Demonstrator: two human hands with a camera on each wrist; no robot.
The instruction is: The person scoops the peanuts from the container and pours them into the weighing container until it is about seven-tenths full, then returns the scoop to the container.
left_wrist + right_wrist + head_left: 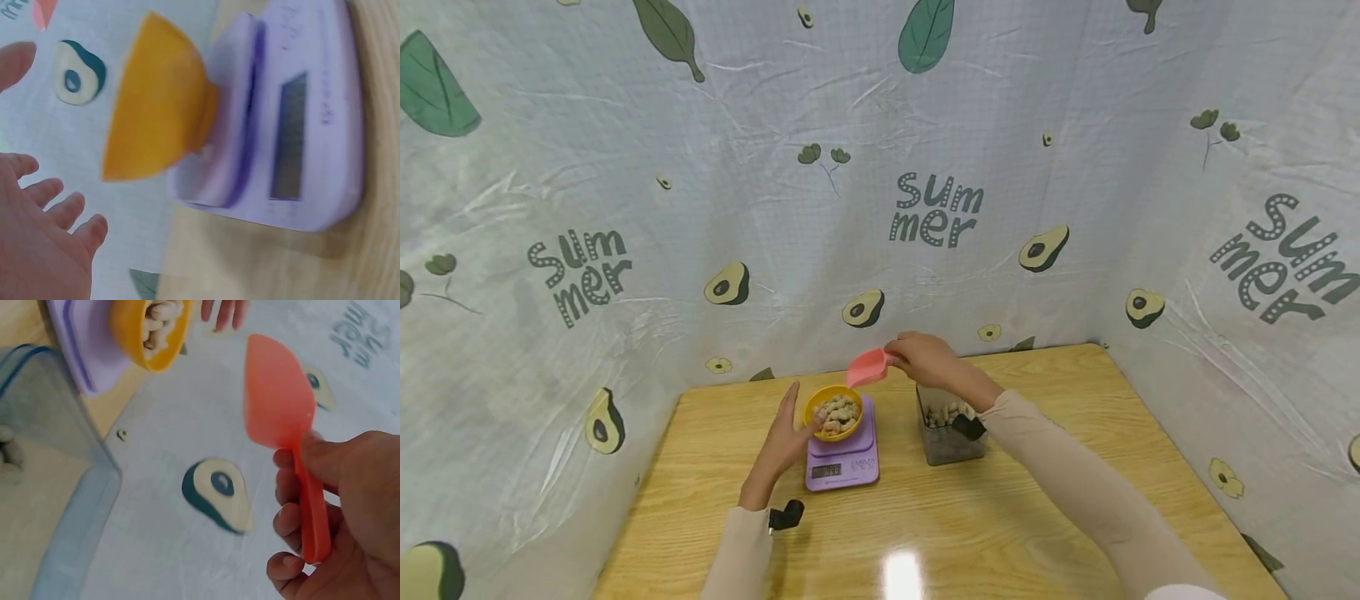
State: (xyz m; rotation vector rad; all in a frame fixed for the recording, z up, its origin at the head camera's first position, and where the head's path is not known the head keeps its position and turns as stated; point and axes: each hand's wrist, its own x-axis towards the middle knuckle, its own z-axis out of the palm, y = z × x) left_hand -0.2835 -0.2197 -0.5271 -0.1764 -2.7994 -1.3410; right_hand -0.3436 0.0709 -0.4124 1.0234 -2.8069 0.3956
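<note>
A yellow bowl (811,411) of peanuts (837,414) stands on a purple kitchen scale (850,469), whose display is lit but too small to read. My left hand (786,439) is spread beside the bowl's left side, and the left wrist view shows its fingers apart from the bowl (159,103) with nothing in them. My right hand (925,358) grips the handle of a pink-red scoop (868,367), raised just beyond the bowl's right rim. In the right wrist view the scoop (278,394) is tilted, and no peanuts show in its blade.
A clear plastic bin (955,450) with more peanuts (946,413) stands right of the scale, under my right forearm. The wooden table (880,533) meets a white printed sheet (820,325) at the back, with more sheet on both sides.
</note>
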